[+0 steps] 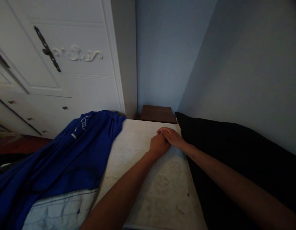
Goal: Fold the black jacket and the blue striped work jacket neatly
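Both hands meet above the far part of a stained, off-white surface. My left hand is curled with its knuckles up, its fingers mostly hidden. Against it rests my right hand, its fingers laid over the top of the left one. Whether anything is between the hands cannot be seen. Blue cloth with white lettering lies left of the arms, and black cloth lies to their right.
A white wardrobe with dark handles stands at the left. Beyond the surface is a low brown wooden piece by the pale wall. Light patterned fabric shows below the blue cloth.
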The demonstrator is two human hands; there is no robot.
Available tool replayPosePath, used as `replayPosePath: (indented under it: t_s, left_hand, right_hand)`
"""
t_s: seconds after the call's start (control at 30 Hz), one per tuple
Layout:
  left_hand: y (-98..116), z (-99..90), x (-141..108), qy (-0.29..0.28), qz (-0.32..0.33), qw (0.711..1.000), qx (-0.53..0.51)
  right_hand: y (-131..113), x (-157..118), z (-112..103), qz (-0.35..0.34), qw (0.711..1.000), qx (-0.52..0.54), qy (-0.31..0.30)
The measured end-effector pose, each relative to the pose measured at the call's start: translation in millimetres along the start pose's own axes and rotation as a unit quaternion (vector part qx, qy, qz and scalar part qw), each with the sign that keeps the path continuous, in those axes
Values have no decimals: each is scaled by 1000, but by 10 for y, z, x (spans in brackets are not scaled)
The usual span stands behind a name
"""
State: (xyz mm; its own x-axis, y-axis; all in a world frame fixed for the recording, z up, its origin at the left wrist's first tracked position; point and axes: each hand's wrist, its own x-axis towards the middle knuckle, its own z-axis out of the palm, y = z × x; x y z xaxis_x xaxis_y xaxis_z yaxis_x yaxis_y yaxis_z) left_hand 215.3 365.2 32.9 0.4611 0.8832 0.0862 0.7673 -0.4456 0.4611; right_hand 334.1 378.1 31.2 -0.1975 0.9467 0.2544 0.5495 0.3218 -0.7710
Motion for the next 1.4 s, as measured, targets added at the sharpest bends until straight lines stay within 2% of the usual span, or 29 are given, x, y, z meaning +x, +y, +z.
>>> replayPosePath:
  t_s: [0.4,1.4]
  left_hand:
    - [23,-36,-21,-1,-4,1000,-3]
    - [-3,2,-3,7,-3,1000,-5]
  right_hand:
    - [-20,3,2,16,1000,1,0]
    - [0,0,3,4,1000,-3,3]
